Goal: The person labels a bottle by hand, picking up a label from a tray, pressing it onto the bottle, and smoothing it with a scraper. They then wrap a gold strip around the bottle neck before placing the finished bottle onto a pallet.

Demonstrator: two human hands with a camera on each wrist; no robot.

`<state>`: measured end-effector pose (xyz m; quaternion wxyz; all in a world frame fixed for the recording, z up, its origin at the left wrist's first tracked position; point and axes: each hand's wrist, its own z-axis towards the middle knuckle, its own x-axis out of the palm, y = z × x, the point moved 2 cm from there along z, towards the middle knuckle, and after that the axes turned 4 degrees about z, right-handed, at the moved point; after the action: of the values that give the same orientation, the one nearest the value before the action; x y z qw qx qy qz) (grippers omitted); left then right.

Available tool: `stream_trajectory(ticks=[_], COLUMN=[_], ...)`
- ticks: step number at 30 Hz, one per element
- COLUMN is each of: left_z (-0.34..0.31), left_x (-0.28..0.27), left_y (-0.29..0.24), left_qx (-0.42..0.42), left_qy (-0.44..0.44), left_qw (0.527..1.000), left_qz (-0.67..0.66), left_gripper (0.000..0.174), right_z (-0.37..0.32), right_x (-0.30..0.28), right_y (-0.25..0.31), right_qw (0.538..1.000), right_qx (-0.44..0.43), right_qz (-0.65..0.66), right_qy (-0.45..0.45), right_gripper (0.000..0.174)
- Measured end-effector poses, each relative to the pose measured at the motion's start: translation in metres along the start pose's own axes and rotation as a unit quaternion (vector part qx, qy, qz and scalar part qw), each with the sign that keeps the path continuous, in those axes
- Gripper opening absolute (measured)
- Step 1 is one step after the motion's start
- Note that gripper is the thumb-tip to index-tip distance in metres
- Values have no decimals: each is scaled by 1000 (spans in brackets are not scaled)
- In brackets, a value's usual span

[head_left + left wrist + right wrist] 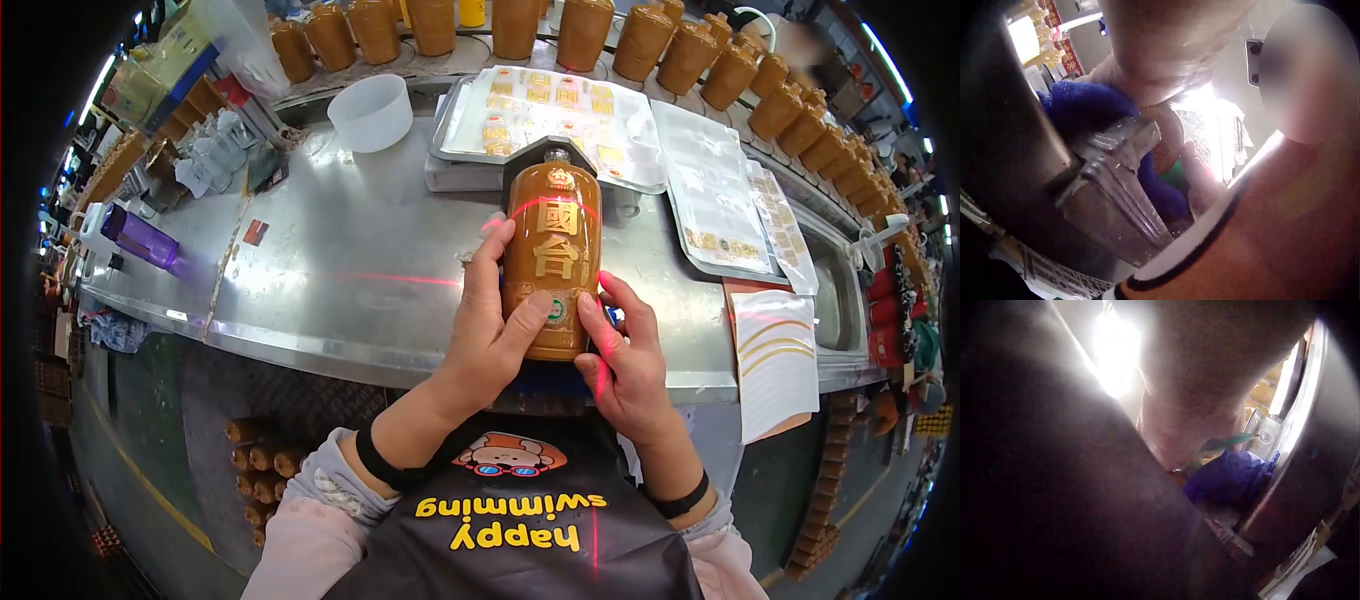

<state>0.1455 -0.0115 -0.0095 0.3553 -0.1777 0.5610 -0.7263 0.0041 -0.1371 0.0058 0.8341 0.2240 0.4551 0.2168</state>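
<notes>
In the head view a brown glazed bottle (pixel 553 262) with gold characters lies in a dark holder (pixel 522 158) at the table's near edge, its neck pointing away. The left hand (pixel 487 318) grips its left side, fingers along the flank and thumb on the lower front beside a round green label (pixel 556 311). At the lower right, the right hand (pixel 632 368) has its thumb against the bottle near that label, its fingers bent at the side. Blue cloth (pixel 1094 103) and a metal bracket (pixel 1116 181) show in the left wrist view; blue cloth (pixel 1232 478) also appears in the right wrist view.
Sticker sheets on trays (pixel 625 120) lie behind the bottle, more sheets (pixel 715 190) to the right. A white bowl (pixel 371 113) stands back left, a purple bottle (pixel 143 238) far left. Brown bottles (pixel 513 30) line the back; a strip sheet (pixel 775 360) overhangs the right front edge.
</notes>
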Motion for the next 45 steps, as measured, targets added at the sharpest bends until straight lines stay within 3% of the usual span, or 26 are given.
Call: stream_trajectory(ticks=[2,5,8,10,11,13,14,16,18,19,22,23,24,26,28,29,36,42,45], left_z=[-1,1,1,0,-2,-9,-12,-21,-22,-18,-14,-14,-12,-10,-3,-2,3,-2,1], left_x=[0,-2,-4,-8,-13,-25,-28,-31,-30,-34,-38,-39,-39,-37,-28,-22,-14,-12,-15], left_y=[-1,-2,0,6,6,5,5,4,10,10,-4,-12,-16,-20,-4,4,9,16,15], left_qx=[-1,7,0,-27,-1,52,61,69,101,107,152,174,166,150,74,30,18,-4,-54], left_qy=[6,10,15,25,47,85,100,134,108,108,93,85,85,83,29,1,-11,-27,-24], left_qw=[1000,1000,1000,997,997,995,991,959,950,942,907,892,906,929,991,1000,998,1000,996], left_qz=[1,15,1,-71,-59,-33,59,238,276,300,380,408,380,327,108,-7,61,-2,-66], left_gripper=[67,67,70,74,78,87,91,99,105,105,103,102,97,86,78,74,64,64,64], right_z=[5,4,23,41,48,48,46,44,51,52,42,38,31,24,18,14,11,12,12], right_x=[-7,-15,-26,-27,-27,-33,-34,-31,-28,-29,-34,-34,-25,-15,-8,-5,1,3,4], right_y=[5,8,19,32,38,49,51,41,33,42,40,31,19,12,3,0,-6,-7,-7], right_qw=[999,987,995,996,988,991,988,995,996,995,984,964,932,894,880,873,884,888,886], right_qx=[-33,68,49,-54,-108,-107,-105,-79,-77,-96,58,165,196,268,285,297,290,288,288], right_qz=[-39,95,26,-67,-113,-13,37,27,-49,-9,158,208,298,347,365,373,348,340,343], right_qy=[1,-106,-89,-25,9,76,110,58,-2,25,53,16,-60,-98,-104,-106,-113,-116,-119], right_gripper=[44,52,41,41,41,42,43,44,43,36,24,15,16,19,19,19,19,21,22])
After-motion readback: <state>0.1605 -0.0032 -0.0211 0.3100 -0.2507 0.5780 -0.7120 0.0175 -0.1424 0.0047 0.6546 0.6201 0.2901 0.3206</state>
